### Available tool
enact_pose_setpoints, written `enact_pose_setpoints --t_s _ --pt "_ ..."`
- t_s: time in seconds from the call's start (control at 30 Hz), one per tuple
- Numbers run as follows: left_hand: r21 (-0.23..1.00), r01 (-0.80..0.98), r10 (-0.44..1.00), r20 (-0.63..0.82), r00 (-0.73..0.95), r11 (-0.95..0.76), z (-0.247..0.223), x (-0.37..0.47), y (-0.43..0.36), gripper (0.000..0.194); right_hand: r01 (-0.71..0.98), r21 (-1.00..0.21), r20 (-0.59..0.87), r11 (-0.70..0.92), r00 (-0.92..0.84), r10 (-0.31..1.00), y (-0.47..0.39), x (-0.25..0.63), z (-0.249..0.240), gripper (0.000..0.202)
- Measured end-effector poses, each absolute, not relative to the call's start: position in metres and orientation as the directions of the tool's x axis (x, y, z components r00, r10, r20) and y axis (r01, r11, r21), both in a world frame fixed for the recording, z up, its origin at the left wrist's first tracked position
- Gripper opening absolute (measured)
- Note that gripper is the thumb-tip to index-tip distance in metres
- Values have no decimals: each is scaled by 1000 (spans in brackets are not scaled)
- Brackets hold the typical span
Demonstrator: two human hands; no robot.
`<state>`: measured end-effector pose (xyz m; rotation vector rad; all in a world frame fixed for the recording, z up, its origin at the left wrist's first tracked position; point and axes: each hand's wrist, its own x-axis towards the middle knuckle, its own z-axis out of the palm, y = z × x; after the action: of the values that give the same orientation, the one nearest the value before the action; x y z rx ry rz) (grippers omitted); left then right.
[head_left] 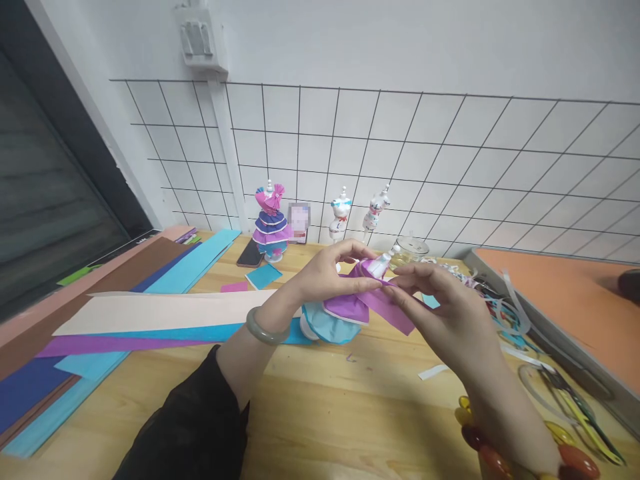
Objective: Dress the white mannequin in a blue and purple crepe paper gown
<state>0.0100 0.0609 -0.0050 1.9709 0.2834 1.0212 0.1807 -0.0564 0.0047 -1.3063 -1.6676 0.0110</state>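
Observation:
A small white dress form (383,265) lies tilted over the table, its top pointing up and right. It wears a tiered paper skirt, with a purple layer (347,308) over a light blue one (333,325). My left hand (335,273) is closed around the form near its waist, the thumb along the front. Thumb and fingertips of my right hand (445,307) pinch the edge of a purple paper strip (387,312) against the form's waist. The strip's loose end hangs down to the right. My fingers hide part of the bodice.
Long coloured paper strips (165,317) cover the left side. A finished dress form (271,223), a phone (250,255) and two bare-skirted forms (341,213) stand or lie behind. At right are a glass bowl (411,250), tangled ribbons (513,317), scissors (583,413) and an orange-surfaced tray (565,293).

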Motion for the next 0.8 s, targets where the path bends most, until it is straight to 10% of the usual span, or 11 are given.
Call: enact_pose_setpoints --t_s 0.8 --pt "727 -214 451 599 662 -652 -9 11 59 30 727 -553 683 406 117 721 -49 180 -1 19"
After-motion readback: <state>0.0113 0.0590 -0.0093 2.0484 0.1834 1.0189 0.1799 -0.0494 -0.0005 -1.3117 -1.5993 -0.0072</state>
